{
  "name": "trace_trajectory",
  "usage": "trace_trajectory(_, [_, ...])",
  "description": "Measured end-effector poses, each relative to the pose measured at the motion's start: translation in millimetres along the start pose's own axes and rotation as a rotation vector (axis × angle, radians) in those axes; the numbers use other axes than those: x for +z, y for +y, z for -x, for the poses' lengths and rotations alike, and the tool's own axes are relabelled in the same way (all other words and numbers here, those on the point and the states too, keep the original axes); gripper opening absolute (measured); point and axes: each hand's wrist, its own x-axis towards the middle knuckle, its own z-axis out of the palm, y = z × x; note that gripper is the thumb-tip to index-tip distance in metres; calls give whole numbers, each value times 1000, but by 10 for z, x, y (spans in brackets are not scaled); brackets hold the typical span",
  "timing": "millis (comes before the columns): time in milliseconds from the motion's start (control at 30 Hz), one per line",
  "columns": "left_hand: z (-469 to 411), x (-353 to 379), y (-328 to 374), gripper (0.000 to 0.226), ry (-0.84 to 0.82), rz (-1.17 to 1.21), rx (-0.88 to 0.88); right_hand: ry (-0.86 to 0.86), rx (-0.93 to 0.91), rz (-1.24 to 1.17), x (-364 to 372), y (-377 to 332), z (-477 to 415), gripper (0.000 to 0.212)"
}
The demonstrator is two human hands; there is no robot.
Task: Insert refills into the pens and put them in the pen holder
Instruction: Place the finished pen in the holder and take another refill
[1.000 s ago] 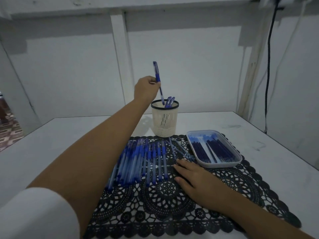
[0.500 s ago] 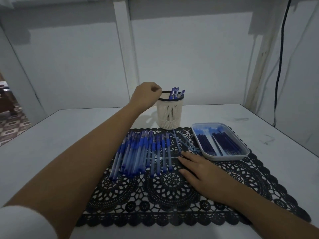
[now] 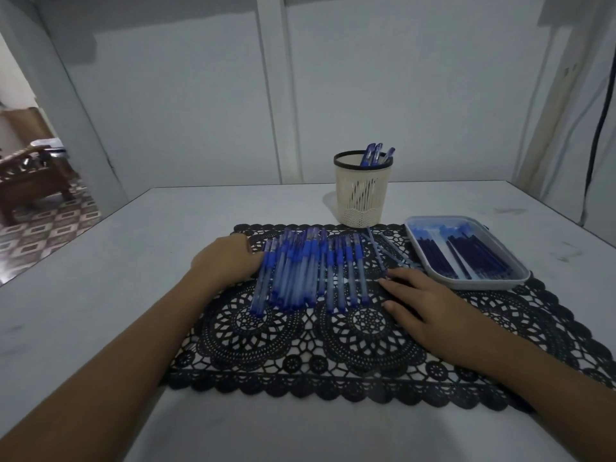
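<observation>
Item: black lace mat (image 3: 333, 345), lying on the white surface (image 3: 166, 228); all positions are given from it. Pen holder (image 3: 362, 191): cream mesh cup, upright, just off the mat's far edge, with three pen tops (image 3: 375, 155) showing above its rim. Pen row (image 3: 306, 271): many blue pens side by side on the mat's far-left part, some overlapping. Tray (image 3: 480, 284): shallow, on the mat's far-right corner, holding dark refills (image 3: 460, 251). Loose thin pieces (image 3: 383, 251): on the mat between pen row and tray, perhaps refills or bare barrels; too slim to tell. Left hand (image 3: 226, 261): at the mat's far-left edge, touching the outermost pen of the row. Its fingers are hidden, so whether it grips a pen cannot be told. Right hand (image 3: 420, 301): flat on the mat, fingers straight and spread, holding nothing, fingertips just short of the loose pieces. Step in hand, by judgement: fetching the next pen from the row. The next move likely calls for lifting one pen clear without rolling its neighbours, and for the right hand to take a single refill. Pen count is uncertain; both forearms are cut off at the frame's lower edge.
</observation>
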Motion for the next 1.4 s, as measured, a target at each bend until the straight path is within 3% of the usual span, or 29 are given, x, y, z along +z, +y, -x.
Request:
trace_trajectory(300, [126, -45, 63, 22, -141, 97, 90, -1, 3, 10, -2, 4, 15, 48])
trace_trajectory(500, [146, -9, 35, 15, -76, 232, 21, -6, 12, 7, -11, -1, 13, 48])
trace_trajectory(600, [137, -18, 17, 23, -35, 302, -9, -5, 14, 7, -5, 3, 14, 49])
trace_trajectory(967, [201, -87, 65, 24, -235, 83, 75, -8, 13, 12, -2, 2, 13, 48])
trace_trajectory(1300, [120, -78, -76, 21, 67, 31, -8, 6, 8, 13, -7, 14, 29, 46])
trace_trajectory(1400, [225, -120, 16, 15, 207, 80, 84, 79, -19, 8, -10, 19, 40, 42])
